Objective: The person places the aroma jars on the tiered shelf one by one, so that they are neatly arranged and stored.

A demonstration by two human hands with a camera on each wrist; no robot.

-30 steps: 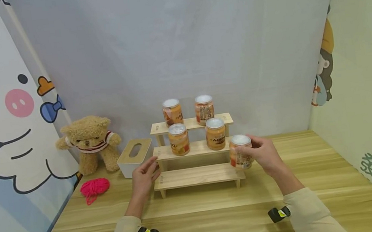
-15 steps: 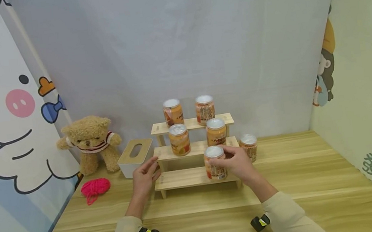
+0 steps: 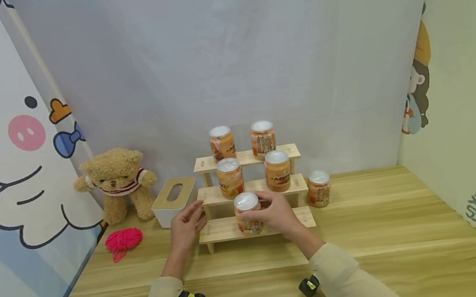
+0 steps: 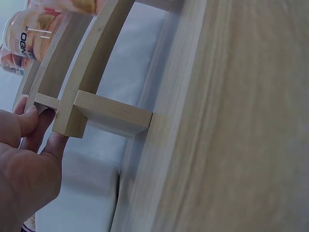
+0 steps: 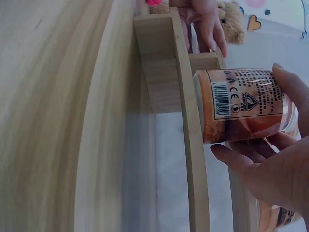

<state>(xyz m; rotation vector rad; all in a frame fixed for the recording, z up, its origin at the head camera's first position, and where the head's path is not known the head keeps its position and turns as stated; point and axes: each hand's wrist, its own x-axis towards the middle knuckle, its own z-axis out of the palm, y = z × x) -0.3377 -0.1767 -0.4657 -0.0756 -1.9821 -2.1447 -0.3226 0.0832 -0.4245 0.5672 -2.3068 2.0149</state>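
My right hand grips an orange-labelled jar with a silver lid. Upright, the jar is at the bottom tier of a three-tier wooden display stand, left of that tier's middle. In the right wrist view its base is right by the board; whether it touches cannot be told. My left hand holds the stand's left end, with fingertips against the boards' ends. Two similar jars stand on the middle tier, and two more jars on the top tier.
Another jar stands on the wooden table, right of the stand. To the left are a tissue box, a teddy bear and a bundle of pink yarn. A grey curtain hangs behind.
My right hand has carried its jar leftward from the stand's right end, coming slightly lower. The jar on the table, hidden at first, now shows. My left hand has stayed put.
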